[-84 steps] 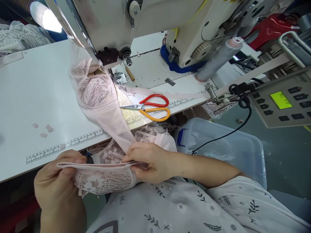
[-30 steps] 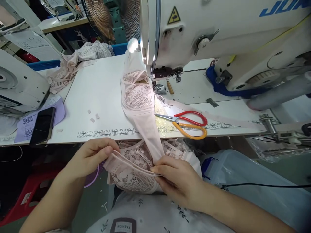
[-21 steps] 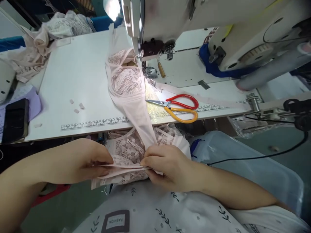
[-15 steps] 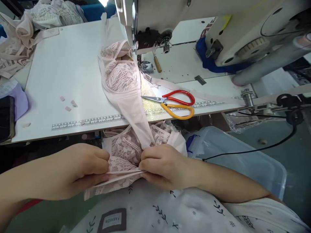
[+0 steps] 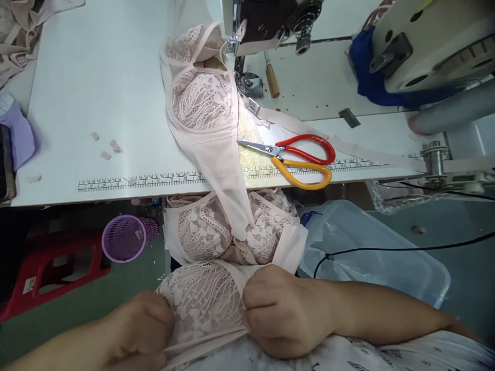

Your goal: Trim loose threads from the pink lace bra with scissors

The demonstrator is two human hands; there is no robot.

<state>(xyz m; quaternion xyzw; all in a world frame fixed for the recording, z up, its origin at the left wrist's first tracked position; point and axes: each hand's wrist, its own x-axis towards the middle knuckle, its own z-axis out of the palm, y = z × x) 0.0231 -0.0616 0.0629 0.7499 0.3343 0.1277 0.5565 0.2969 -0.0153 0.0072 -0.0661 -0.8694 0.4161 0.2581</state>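
Both hands are closed on the same pink lace bra cup [image 5: 203, 301], down low over the lap. The left hand [image 5: 135, 330] pinches its left edge and lower band in a tight grip; the right hand [image 5: 284, 309] is fisted on its right edge. From there the pale garment [image 5: 216, 154] runs up over the tabletop [image 5: 96, 77] edge to the sewing machine [image 5: 270, 20]. Just right of it lie red and orange scissors [image 5: 301, 159]. Below the tabletop sit a purple basket [image 5: 124, 237] and a clear plastic bin [image 5: 371, 257].
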